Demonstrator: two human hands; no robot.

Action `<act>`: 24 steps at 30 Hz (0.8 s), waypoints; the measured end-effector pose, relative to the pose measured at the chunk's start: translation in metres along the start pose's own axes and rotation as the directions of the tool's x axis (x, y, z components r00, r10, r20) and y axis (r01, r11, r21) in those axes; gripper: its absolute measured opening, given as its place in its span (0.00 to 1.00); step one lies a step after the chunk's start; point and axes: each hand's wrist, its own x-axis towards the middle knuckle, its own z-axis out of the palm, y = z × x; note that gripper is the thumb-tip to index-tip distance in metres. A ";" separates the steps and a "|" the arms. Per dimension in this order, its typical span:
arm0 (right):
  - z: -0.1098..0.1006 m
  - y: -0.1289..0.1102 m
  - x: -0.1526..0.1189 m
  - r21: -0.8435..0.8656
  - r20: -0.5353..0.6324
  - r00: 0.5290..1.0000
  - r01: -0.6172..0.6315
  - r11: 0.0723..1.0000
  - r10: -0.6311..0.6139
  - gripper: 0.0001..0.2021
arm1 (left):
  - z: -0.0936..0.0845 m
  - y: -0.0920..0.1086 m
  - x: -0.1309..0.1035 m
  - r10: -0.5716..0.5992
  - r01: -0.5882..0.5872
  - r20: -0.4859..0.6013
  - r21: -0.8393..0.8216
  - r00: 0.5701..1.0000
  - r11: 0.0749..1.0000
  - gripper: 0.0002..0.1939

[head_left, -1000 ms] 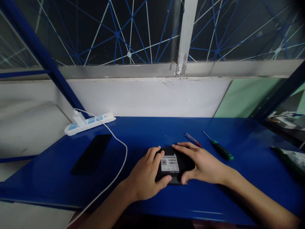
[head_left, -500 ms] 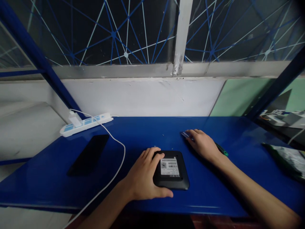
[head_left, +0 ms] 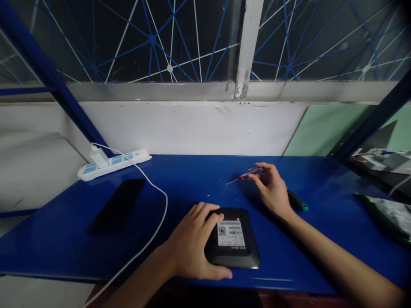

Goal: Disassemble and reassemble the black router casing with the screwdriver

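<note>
L hand (head_left: 192,246) on device (head_left: 252,248) | R hand (head_left: 273,192) w/ screwdrvr (head_left: 246,174) | plug (head_left: 100,158) in strip (head_left: 137,155)

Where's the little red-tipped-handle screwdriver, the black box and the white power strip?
Little screwdriver (head_left: 243,176): head view, on its red collar.
Black box (head_left: 231,233): head view, on its white sticker.
White power strip (head_left: 116,161): head view, near its middle.

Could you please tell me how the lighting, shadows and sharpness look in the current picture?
Head view: dim light overall; faint glare along the near edge of the blue table; soft shadow beside the right forearm; the black phone-like slab shows little detail; the label has print too small to read.
</note>
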 end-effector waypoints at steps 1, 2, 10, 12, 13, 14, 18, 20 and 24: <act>0.003 0.002 -0.001 0.005 0.016 1.000 -0.005 1.000 0.005 0.21 | 0.000 0.001 0.000 -0.002 0.002 -0.003 0.002 1.000 1.000 0.49; 0.005 0.003 -0.001 0.006 0.029 1.000 -0.006 1.000 0.006 0.20 | 0.000 0.001 0.001 -0.005 0.005 -0.005 0.003 1.000 1.000 0.49; 0.008 0.002 0.000 -0.076 0.053 0.999 -0.006 0.997 0.010 0.14 | 0.003 0.000 0.002 -0.007 0.007 -0.015 -0.002 1.000 1.000 0.48; 0.008 0.002 0.000 -0.095 0.048 0.999 -0.018 0.995 0.023 0.14 | 0.004 0.000 0.002 -0.007 0.007 -0.015 -0.005 1.000 1.000 0.48; 0.008 0.002 0.000 -0.102 0.046 0.999 -0.025 0.994 0.029 0.15 | 0.003 0.000 0.003 -0.008 0.008 -0.012 -0.006 1.000 1.000 0.48; 0.008 0.003 0.000 -0.108 0.044 0.998 -0.030 0.994 0.035 0.15 | 0.003 0.000 0.003 -0.012 0.012 -0.011 -0.007 1.000 1.000 0.48; 0.009 0.003 0.001 -0.052 0.024 0.999 -0.031 0.998 0.032 0.16 | 0.002 0.001 0.006 -0.046 0.046 -0.002 -0.001 0.999 0.999 0.48; 0.008 0.003 0.003 0.003 -0.010 0.999 -0.033 0.999 0.033 0.17 | 0.002 0.001 0.006 -0.062 0.062 -0.003 0.007 0.998 0.998 0.48; 0.004 0.004 0.010 0.082 -0.088 0.995 -0.036 0.996 0.044 0.18 | 0.002 -0.001 0.006 -0.073 0.073 -0.023 0.006 0.997 0.997 0.47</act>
